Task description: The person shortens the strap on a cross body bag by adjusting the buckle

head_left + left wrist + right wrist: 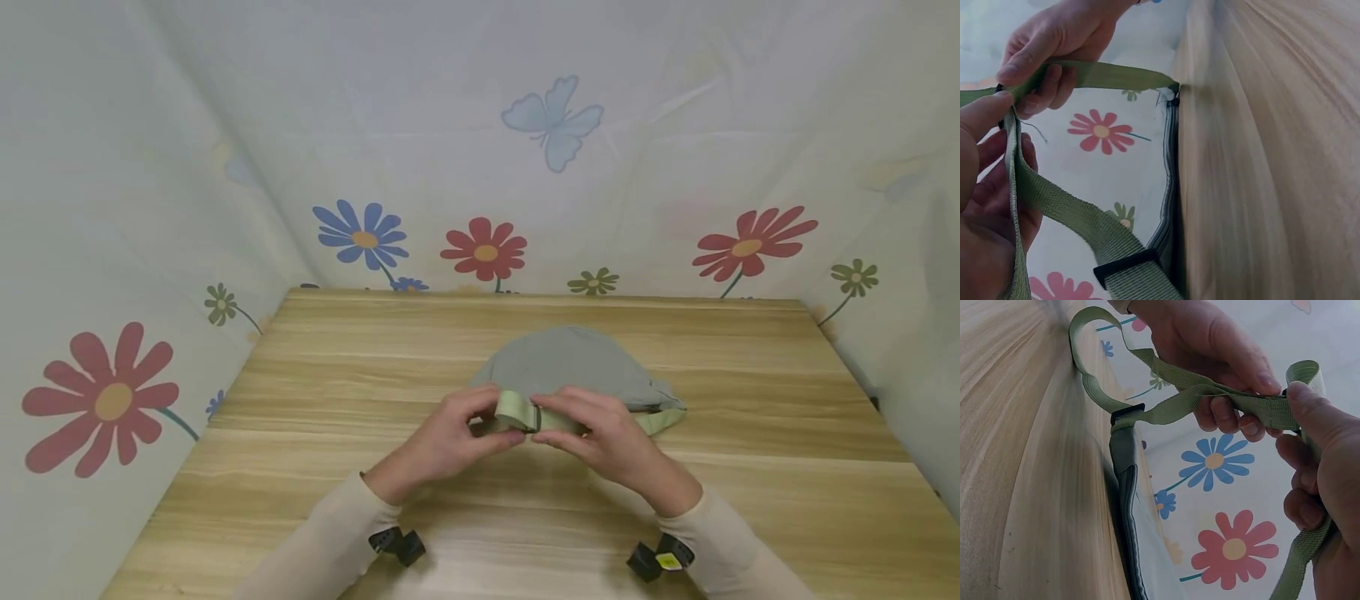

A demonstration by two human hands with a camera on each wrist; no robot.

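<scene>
Though two hands (453,427) (611,435), one strap (513,409).

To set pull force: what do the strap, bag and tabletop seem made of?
Strap: matte woven webbing, probably nylon or polyester; fine ribbed weave shows.
Bag: matte grey fabric, likely synthetic; lightly wrinkled at one end.
Tabletop: satin wood or laminate, by streaked grain and soft sheen.

No text can be read. A yellow label (670,562) stands on the black device (643,563) at the right wrist, towards the near edge of the bench (525,533) (too small and blurred to decipher).
</scene>
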